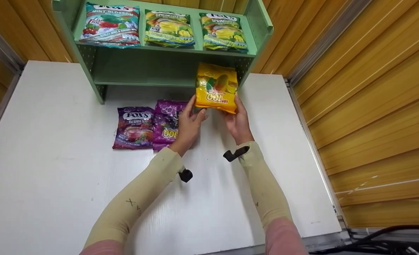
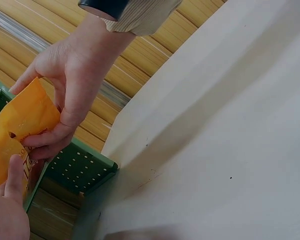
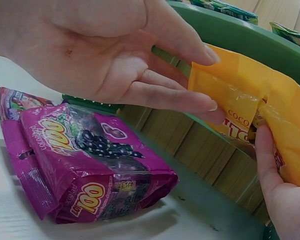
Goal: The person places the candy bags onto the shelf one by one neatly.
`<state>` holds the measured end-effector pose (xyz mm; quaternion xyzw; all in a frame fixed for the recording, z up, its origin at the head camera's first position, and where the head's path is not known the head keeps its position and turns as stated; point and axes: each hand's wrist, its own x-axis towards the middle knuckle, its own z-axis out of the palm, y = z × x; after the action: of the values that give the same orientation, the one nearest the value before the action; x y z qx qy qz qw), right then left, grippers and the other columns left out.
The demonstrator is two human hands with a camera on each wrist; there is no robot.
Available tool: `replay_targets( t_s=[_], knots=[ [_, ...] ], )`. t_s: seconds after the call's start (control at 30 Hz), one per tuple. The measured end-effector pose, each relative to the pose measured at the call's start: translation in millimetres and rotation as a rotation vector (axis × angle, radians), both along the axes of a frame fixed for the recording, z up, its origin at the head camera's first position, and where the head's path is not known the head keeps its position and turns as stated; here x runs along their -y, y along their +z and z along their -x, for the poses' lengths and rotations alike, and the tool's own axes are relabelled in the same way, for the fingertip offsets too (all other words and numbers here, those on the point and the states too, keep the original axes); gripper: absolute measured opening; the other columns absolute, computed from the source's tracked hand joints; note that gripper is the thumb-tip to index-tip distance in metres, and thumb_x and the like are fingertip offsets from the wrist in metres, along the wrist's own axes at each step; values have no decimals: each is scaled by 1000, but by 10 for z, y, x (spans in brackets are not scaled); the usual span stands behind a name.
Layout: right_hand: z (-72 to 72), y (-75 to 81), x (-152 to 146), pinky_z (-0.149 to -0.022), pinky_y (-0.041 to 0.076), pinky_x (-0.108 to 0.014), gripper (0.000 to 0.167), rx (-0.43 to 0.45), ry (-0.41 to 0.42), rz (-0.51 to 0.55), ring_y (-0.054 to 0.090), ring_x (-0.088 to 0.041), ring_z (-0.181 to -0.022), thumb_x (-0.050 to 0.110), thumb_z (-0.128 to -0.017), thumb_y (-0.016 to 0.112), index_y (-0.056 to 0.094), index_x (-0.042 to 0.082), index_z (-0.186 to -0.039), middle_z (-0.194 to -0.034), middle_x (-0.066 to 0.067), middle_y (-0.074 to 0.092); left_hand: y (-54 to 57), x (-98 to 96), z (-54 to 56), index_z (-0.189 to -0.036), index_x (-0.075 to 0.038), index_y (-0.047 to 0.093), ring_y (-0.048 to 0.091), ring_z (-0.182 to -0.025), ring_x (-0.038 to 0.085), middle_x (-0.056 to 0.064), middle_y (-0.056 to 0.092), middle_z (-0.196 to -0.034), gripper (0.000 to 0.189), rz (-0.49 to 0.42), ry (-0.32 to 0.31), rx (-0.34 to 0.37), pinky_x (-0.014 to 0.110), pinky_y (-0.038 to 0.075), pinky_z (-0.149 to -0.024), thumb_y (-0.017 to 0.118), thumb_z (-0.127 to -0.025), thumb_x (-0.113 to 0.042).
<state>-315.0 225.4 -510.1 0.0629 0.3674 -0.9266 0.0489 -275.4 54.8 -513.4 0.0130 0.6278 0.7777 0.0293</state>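
Observation:
A yellow candy bag [image 1: 216,86] with a mango picture, its lettering upside down in the head view, is held between both hands at the right end of the green shelf's lower board. My left hand [image 1: 189,131] grips its left side; in the right wrist view that hand [image 3: 115,65] has thumb and fingers at the bag's edge. On the opposite side my right hand [image 1: 239,120] holds the lower right corner, fingers partly under it. A purple grape candy bag [image 1: 165,113] lies on the table, partly hidden by my left hand. Beside it is a dark Fox's Berries bag [image 1: 135,129].
The green shelf [image 1: 142,67] stands at the back of the white table [image 1: 71,184]. Its upper board carries a teal Mint Blossom bag [image 1: 112,26] and two green-yellow Fox's bags [image 1: 169,29]. Wood-look panels [image 1: 372,106] wall the right side; black cables [image 1: 383,244] run at lower right.

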Motion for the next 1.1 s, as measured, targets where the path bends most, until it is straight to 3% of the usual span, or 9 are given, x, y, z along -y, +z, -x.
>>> replay_targets(
  t_s=[0.2,0.5,0.67,0.8,0.97,1.1],
  knots=[
    [5,34,7,-112,40,-42,48,-30,-14,26,50,-24,-130,38,-99,49,44,18,-142,-145,-8,46,29,-4,-9,-153,-28,27,64,-115,19,-2,31,-158,65,-16,8,14,25,54,-93,57,-97,-14],
    [14,50,-9,-118,33,-40,55,-45,-40,58,45,-23,-134,38,-95,56,42,15,-143,-147,-9,41,35,-18,-24,-152,-24,31,59,-124,19,-3,34,-157,62,-28,15,-6,25,53,-94,56,-97,-13],
    [-22,24,-38,-119,30,-40,58,-103,9,108,42,-25,-134,20,-95,62,37,11,-146,-148,-9,38,47,-16,-36,-151,-29,31,60,-122,17,-3,37,-155,62,-20,13,3,25,53,-96,58,-97,-17],
    [-55,-12,-84,-118,31,-40,72,-163,73,126,40,-28,-136,2,-87,68,32,10,-149,-151,-11,35,48,-14,-33,-151,-32,31,63,-118,16,-1,38,-155,62,-11,13,10,26,52,-97,58,-97,-20],
    [-56,-30,-128,-120,27,-42,74,-191,126,111,38,-30,-139,-14,-87,56,28,12,-151,-153,-11,34,55,-14,-37,-152,-30,30,63,-117,16,-1,38,-155,62,9,19,4,27,51,-99,58,-97,-22],
    [-43,-34,-129,-122,20,-45,68,-186,116,68,41,-31,-137,-14,-91,48,29,13,-151,-152,-11,35,58,-24,-31,-152,-28,31,62,-119,16,0,42,-153,62,6,22,-13,27,50,-100,58,-97,-19]
  ],
)
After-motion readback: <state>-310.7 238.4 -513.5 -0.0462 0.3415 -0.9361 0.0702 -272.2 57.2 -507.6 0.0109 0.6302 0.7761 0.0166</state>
